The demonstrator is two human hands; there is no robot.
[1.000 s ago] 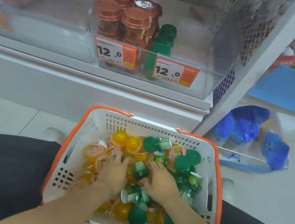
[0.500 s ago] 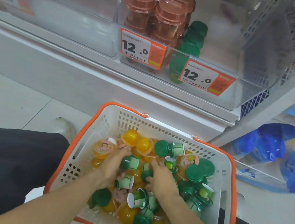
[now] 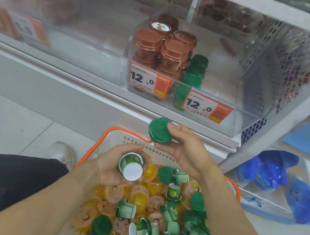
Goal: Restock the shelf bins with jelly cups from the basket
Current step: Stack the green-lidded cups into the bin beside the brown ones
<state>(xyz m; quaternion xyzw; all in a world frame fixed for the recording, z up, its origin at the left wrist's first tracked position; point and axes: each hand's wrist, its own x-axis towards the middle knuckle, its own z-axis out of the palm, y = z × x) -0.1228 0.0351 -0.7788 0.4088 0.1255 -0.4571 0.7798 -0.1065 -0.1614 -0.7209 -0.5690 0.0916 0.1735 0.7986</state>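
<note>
Hands were both raised above the basket (image 3: pixel 116 131) when I checked the head view. My left hand (image 3: pixel 112 168) was palm-up with its fingers curled round a green jelly cup (image 3: pixel 131 166); the cup lay on its side, white base turned toward the camera, cradled between the thumb and the curled fingers. My right hand (image 3: pixel 183 149) was further forward, toward the shelf, pinching a second green cup (image 3: pixel 159 130) between thumb and fingers; the dark green lid faced the camera and stood just beyond the fingertips. The two hands were near each other but apart.

Below the left wrist and between both forearms, the white basket with orange rim held the remaining stock: loose green-lidded cups (image 3: pixel 170 228) mostly under the right forearm, and yellow-orange cups (image 3: pixel 136 198) mostly beneath the left palm, all tumbled at mixed angles.

Ahead of the right fingertips, the clear shelf bin (image 3: pixel 224 100) contained stacked brown-lidded cups (image 3: pixel 161 50) and, beside them, a row of green-lidded cups (image 3: pixel 192 76). Two orange price tags (image 3: pixel 149 80) were fixed to the bin front. Blue packets in a clear bag (image 3: pixel 275 178) lay on the floor off the right wrist; its contents appeared blurred, so I could not identify them.
</note>
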